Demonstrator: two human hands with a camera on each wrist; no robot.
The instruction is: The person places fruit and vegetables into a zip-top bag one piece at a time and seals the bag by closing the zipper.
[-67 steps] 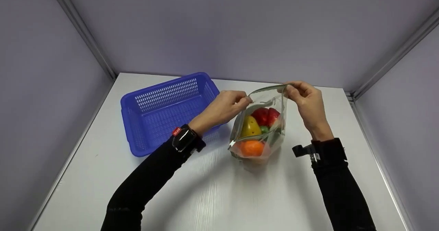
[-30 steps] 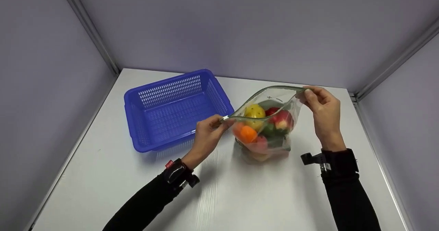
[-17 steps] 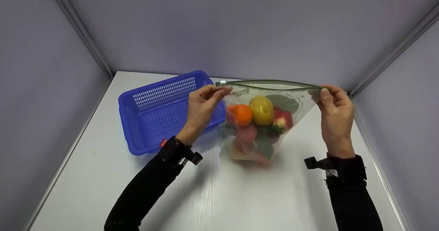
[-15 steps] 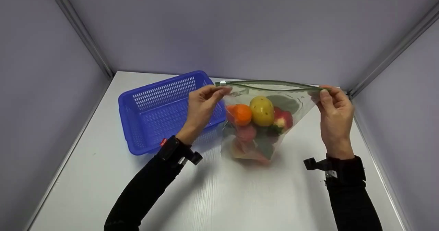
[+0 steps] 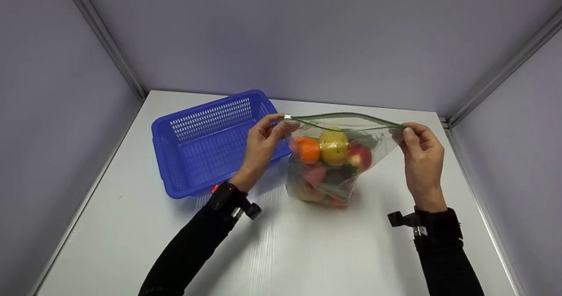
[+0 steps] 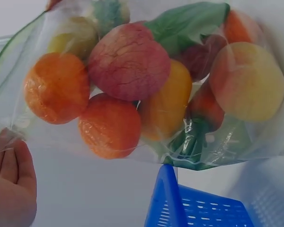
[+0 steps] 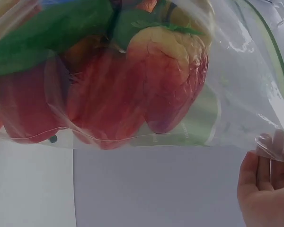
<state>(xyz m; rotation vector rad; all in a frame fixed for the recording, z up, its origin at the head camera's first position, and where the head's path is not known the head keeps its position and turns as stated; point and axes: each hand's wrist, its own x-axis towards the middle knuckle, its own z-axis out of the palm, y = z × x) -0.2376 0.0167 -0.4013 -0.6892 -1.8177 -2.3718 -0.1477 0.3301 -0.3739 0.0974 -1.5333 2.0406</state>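
Note:
A clear slider zip bag (image 5: 331,173) with a green zip edge hangs between my hands, full of fruit and vegetables. My left hand (image 5: 259,144) pinches its top left corner, right by the white slider (image 5: 287,117). The opposite top corner is pinched between thumb and fingers of my right hand (image 5: 423,160). The bag's mouth gapes slightly between them. Inside show an orange (image 5: 308,150), a yellow fruit (image 5: 333,147) and a red-and-yellow piece (image 5: 361,157). In the right wrist view, a long green vegetable (image 7: 57,38) lies along the red pieces.
A blue perforated plastic basket (image 5: 160,160) stands left of the bag on the white table (image 5: 298,252), partly behind my left hand. Grey panels (image 5: 351,41) rise at the back and both sides.
My left hand has shifted from the bag's rim to the slider corner, my right hand rightward, stretching the mouth wide and narrow. Since half a second ago both hands have come down slightly.

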